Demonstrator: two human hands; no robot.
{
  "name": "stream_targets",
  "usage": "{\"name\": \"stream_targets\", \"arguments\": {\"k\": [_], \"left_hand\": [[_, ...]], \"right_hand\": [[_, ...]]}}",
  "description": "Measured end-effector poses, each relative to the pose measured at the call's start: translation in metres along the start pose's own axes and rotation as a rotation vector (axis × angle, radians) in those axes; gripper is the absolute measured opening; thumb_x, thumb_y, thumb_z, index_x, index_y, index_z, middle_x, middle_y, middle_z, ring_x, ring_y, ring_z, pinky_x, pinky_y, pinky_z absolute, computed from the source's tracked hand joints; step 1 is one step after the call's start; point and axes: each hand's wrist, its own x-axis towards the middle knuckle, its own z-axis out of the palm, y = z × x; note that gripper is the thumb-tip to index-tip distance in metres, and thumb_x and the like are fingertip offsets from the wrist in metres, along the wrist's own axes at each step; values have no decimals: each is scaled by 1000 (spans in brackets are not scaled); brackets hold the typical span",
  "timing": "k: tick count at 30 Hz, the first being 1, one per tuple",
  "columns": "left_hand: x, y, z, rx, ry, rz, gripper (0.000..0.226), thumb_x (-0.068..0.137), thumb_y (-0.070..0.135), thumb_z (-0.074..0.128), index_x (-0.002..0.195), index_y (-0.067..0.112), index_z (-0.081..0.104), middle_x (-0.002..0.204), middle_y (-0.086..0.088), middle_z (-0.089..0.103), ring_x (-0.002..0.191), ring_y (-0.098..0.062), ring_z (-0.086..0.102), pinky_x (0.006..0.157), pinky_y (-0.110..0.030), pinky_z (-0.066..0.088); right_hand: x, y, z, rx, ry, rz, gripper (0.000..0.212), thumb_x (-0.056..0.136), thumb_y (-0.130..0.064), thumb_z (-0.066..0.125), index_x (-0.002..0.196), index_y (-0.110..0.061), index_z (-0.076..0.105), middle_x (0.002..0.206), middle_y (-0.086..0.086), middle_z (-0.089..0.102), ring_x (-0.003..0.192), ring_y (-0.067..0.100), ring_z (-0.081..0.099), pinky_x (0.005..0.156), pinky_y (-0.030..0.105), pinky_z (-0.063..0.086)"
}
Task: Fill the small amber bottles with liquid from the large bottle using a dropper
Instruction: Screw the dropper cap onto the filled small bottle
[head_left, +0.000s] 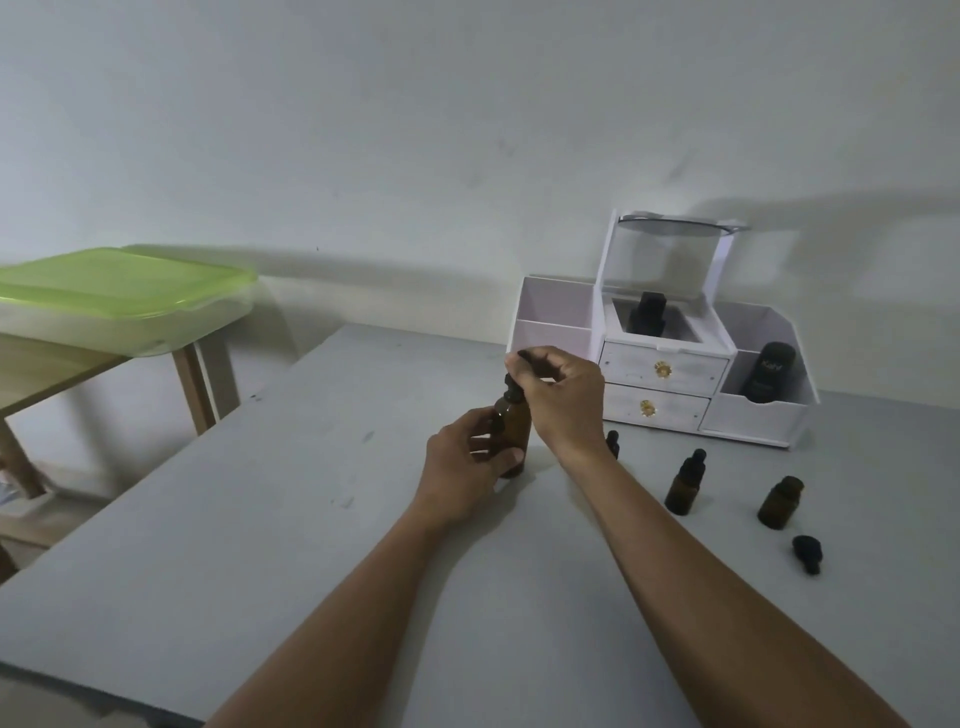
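Gripping the large bottle (515, 426), both hands (467, 465) (561, 395) hide its dropper top.

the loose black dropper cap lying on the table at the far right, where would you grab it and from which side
Grip the loose dropper cap across its wider round collar, at the end farther from the person, coming straight down from above with thumb and forefinger. It lies on its side on the grey table, so the narrower bulb end would likely squash or roll. The right hand is nearer, and the uncapped small bottle stands just beyond it.

"Kahf" on black bottle (768, 380) in organizer's (753, 415) right compartment
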Motion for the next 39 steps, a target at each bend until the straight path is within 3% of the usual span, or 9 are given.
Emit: {"name": "stream_targets", "arguments": {"k": [4,8,12,15,20,24,28,34,39], "left_hand": [[-5,11,-1,58,7,-5,63,79,21,81,136,23,55,125,1,67,110,-16,65,95,-25,51],[-15,34,-2,123,154,82,80,77,26,84,144,31,41,139,1,58,122,-16,56,101,-41,52],[-32,66,7,181,257,277,74,79,30,81,141,32,41,139,4,56,119,-15,56,96,-44,54],[-46,84,27,203,182,363,67,81,33,79,138,31,44,133,3,58,113,-16,60,93,-41,56],[-53,98,83,173,-16,351,62,82,36,77,136,34,46,138,7,55,115,-6,56,91,-32,56],[-58,104,132,137,-139,288,55,83,37,76,132,34,50,130,11,59,106,-4,60,88,-26,57],[-63,111,174,84,-243,218,52,85,35,75,132,32,53,125,12,61,101,-4,61,88,-22,55],[-52,105,217,68,-313,84,62,85,32,75,141,28,47,138,7,55,106,-1,52,88,-16,44],[-40,96,232,81,-277,55,68,83,29,77,144,21,47,138,2,57,102,-3,52,93,-20,45]], "right_hand": [[12,-23,-13,37,0,-102,6,90,-24,72,93,-19,76,79,-18,71,75,-8,68,69,4,49],[23,-51,-36,143,44,-165,8,89,-23,74,95,-17,75,81,-10,74,74,-1,70,74,15,56],[25,-65,-77,239,120,-163,4,88,-21,74,92,-20,75,77,-9,76,77,10,74,79,28,60],[20,-58,-122,171,176,-163,8,88,-20,75,95,-15,76,74,-13,75,72,3,71,74,20,58],[5,-35,-201,-20,213,-102,7,86,-27,76,93,-26,77,88,-3,78,82,14,74,81,37,62],[-4,-20,-246,-28,271,-48,8,86,-16,77,89,-23,76,74,-12,76,70,8,73,67,25,60],[-5,-3,-276,-65,326,7,10,84,-22,79,92,-17,79,82,-1,78,82,21,75,82,38,62],[-8,21,-290,-73,337,58,3,84,-22,79,87,-21,79,79,-2,78,79,19,76,85,44,61],[-10,39,-288,-34,392,87,2,86,-20,77,88,-21,76,77,-7,76,75,12,75,82,42,62]]}}
